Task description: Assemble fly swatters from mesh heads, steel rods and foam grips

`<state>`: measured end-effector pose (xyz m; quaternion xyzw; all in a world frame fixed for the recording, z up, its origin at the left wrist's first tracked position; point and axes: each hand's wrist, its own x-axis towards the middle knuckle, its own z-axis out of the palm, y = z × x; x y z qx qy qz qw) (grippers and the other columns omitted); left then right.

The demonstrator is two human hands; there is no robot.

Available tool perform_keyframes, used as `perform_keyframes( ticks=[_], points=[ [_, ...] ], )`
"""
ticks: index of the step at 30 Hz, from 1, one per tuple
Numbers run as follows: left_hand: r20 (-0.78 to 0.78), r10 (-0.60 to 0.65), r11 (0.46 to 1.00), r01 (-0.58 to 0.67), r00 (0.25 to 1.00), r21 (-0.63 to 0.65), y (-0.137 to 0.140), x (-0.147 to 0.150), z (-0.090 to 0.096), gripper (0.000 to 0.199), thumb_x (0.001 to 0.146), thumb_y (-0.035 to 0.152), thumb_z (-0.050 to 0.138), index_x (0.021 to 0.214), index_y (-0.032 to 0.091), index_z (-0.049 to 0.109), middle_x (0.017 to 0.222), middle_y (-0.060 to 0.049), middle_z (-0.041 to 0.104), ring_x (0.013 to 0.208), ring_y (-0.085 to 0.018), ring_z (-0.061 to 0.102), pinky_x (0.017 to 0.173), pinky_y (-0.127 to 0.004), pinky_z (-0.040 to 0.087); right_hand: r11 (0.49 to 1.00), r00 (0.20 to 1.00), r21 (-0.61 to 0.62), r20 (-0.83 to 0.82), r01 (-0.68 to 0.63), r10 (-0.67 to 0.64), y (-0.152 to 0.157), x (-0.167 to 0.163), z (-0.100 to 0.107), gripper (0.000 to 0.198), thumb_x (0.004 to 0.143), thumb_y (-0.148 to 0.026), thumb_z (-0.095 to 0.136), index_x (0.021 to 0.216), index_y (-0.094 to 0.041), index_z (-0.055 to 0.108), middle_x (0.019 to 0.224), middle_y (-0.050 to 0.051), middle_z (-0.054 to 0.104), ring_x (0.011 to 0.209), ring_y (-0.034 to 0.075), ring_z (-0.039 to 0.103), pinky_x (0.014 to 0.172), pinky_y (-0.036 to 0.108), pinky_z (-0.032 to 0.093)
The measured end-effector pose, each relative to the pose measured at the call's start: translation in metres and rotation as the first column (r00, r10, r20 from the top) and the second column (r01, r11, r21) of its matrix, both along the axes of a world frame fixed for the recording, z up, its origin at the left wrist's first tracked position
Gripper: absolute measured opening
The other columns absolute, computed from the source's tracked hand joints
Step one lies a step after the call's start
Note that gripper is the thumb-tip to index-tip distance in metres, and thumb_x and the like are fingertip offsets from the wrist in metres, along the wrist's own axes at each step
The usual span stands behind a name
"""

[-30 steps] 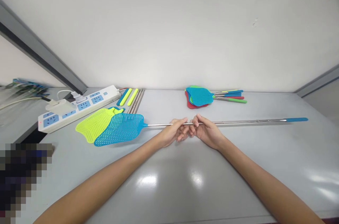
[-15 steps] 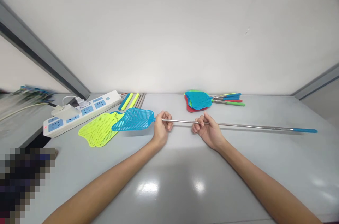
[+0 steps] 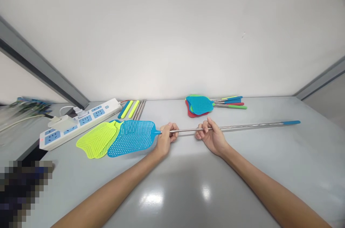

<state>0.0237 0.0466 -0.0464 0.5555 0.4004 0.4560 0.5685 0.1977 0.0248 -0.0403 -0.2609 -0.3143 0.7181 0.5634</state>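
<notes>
A blue fly swatter (image 3: 133,137) with a long metal rod and a blue grip lies across both hands, its perforated head to the left. My left hand (image 3: 166,140) is closed around the rod just beside the head. Farther right, my right hand (image 3: 211,135) has its fingers curled around the middle of the rod, thumb raised. Yellow-green swatter heads (image 3: 97,139) lie stacked on the table, partly behind the blue head. At the back, a pile of swatters (image 3: 201,105) in blue, red and green rests with handles pointing right.
On the left lies a white power strip (image 3: 81,123) with plugs in it. Beside it are blue and yellow grip tubes (image 3: 126,110) and grey metal rods (image 3: 139,110). A wall (image 3: 175,41) rises behind the grey table (image 3: 183,185). Plastic-wrapped items (image 3: 29,109) sit far left.
The swatter's head has tipped nearer and looks larger, while its grip end has swung away and slightly left. Both hands keep hold of the rod. The view has shifted a little.
</notes>
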Motion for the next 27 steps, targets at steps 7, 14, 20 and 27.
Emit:
perform_keyframes(
  ticks=[7, 14, 20, 27],
  points=[
    [-0.057, -0.054, 0.998, 0.052, 0.997, -0.034, -0.004, 0.000, 0.006, 0.041, 0.078, 0.039, 0.026, 0.047, 0.017, 0.039, 0.037, 0.005, 0.028, 0.036, -0.008, 0.023, 0.039, -0.023, 0.016, 1.000, 0.997, -0.007, 0.083, -0.001, 0.002, -0.001, -0.001, 0.000, 0.042, 0.081, -0.048, 0.029, 0.056, -0.020, 0.049, 0.046, 0.000, 0.047, 0.048, 0.014, 0.044, 0.056, 0.030, 0.033],
    [-0.101, -0.096, 0.995, 0.093, 0.990, -0.040, -0.008, -0.001, 0.005, 0.042, 0.080, 0.040, 0.025, 0.050, 0.016, 0.041, 0.039, 0.005, 0.027, 0.037, -0.007, 0.023, 0.039, -0.022, 0.015, 0.999, 0.988, 0.011, 0.150, -0.033, 0.031, -0.003, -0.002, -0.001, 0.044, 0.081, -0.051, 0.026, 0.068, -0.020, 0.055, 0.048, 0.002, 0.052, 0.051, 0.015, 0.047, 0.056, 0.028, 0.033],
    [-0.102, -0.135, 0.991, 0.132, 0.985, -0.036, -0.010, -0.001, 0.004, 0.041, 0.082, 0.040, 0.025, 0.052, 0.016, 0.042, 0.038, 0.006, 0.027, 0.036, -0.007, 0.023, 0.039, -0.022, 0.016, 0.997, 0.981, 0.051, 0.190, -0.055, 0.044, -0.004, -0.006, 0.001, 0.047, 0.081, -0.051, 0.024, 0.068, -0.018, 0.056, 0.047, 0.002, 0.053, 0.049, 0.015, 0.049, 0.055, 0.028, 0.034],
    [-0.142, -0.166, 0.986, 0.162, 0.976, -0.039, -0.012, 0.000, 0.008, 0.042, 0.082, 0.041, 0.024, 0.052, 0.016, 0.040, 0.039, 0.005, 0.028, 0.037, -0.007, 0.024, 0.039, -0.022, 0.017, 0.997, 0.974, 0.052, 0.222, -0.062, 0.049, -0.005, -0.007, 0.003, 0.044, 0.081, -0.048, 0.028, 0.067, -0.018, 0.056, 0.047, 0.002, 0.053, 0.048, 0.015, 0.049, 0.054, 0.028, 0.035]
  ],
)
